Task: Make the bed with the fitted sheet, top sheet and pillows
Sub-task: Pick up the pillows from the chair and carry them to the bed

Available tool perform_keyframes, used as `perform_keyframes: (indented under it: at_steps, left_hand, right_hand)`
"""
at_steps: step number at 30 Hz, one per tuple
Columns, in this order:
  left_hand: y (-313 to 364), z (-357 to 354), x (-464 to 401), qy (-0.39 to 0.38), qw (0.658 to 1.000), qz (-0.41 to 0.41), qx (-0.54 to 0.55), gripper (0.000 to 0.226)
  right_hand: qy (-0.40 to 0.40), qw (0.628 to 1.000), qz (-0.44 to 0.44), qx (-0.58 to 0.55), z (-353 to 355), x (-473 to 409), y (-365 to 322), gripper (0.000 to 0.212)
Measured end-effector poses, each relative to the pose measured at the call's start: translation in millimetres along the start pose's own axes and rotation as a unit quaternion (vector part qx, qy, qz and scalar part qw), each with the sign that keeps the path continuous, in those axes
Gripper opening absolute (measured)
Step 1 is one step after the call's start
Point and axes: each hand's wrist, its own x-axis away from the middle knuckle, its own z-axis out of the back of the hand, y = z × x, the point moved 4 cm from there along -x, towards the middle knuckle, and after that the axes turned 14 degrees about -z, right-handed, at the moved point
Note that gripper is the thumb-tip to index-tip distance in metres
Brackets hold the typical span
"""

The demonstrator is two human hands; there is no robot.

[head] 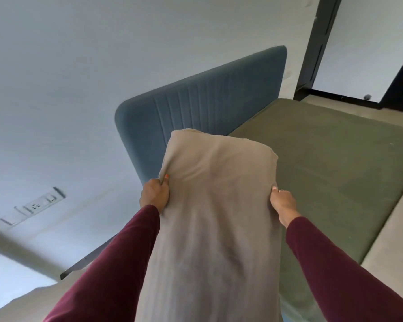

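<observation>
A beige pillow [216, 205] hangs lengthwise in front of me, held up over the near side of the bed. My left hand [154, 195] grips its left edge, fabric bunched between thumb and fingers. My right hand [283, 202] holds the right edge, fingers hidden behind the pillow. Beyond it lies the mattress under a smooth olive-green sheet [330, 163], reaching up to the blue padded headboard [196, 108]. The pillow's lower end runs out of the frame at the bottom.
A pale wall carries a socket and switch plate [36, 205] at the left. A black frame [316, 47] stands past the headboard at the top right. Light floor [396, 252] shows along the bed's right side.
</observation>
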Motion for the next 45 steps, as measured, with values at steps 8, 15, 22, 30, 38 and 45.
perform_keyframes:
  at_steps: [8, 15, 22, 30, 38, 45]
  left_hand:
    - [8, -56, -117, -0.059, 0.997, -0.037, -0.016, 0.048]
    - [11, -98, -233, -0.145, 0.987, -0.072, -0.023, 0.048]
    - [27, -137, -325, -0.184, 0.978, -0.097, -0.026, 0.043]
    - [41, -226, -450, -0.235, 0.962, -0.124, -0.057, 0.044]
    - [30, -340, -572, -0.296, 0.942, -0.123, -0.093, 0.046]
    - [25, -423, -648, -0.317, 0.937, -0.118, -0.092, 0.046]
  right_hand:
    - [0.022, 0.998, -0.054, -0.008, -26, -64, -38, 0.050]
    - [0.051, 0.989, -0.131, -0.043, -63, -112, -77, 0.050]
    - [0.059, 0.979, -0.180, -0.071, -90, -151, -117, 0.050]
    - [0.064, 0.963, -0.247, -0.083, -132, -251, -167, 0.049]
    - [0.087, 0.936, -0.323, -0.108, -200, -363, -198, 0.048]
    - [0.145, 0.918, -0.338, -0.150, -238, -436, -216, 0.049]
